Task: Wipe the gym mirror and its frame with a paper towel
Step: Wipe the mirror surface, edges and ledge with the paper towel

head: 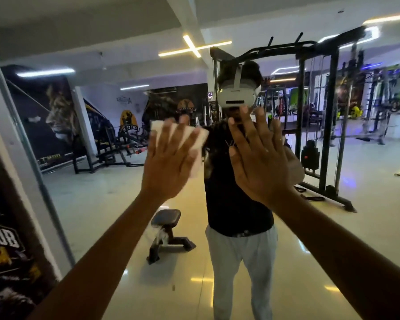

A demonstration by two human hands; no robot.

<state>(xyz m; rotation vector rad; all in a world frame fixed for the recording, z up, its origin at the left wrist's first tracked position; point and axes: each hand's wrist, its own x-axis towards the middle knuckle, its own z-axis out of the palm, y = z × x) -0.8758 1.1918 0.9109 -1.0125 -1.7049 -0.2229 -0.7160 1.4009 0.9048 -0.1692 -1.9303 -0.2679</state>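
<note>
Up against the mirror (116,199), both hands are raised flat. The left hand (169,162) has its fingers straight and spread, pressing a folded white paper towel (200,144) onto the glass, a little left of the pane's middle; the towel peeks out between the fingers and past the hand's right side. The right hand (259,162) is just beside it, fingers straight and slightly apart, palm toward the glass, holding nothing. The metal frame (30,153) runs down the mirror's left edge, well apart from the towel. In the reflection a person in a dark top and grey trousers stands facing us, a weight bench (165,220) and a cable machine (326,125) behind.
</note>
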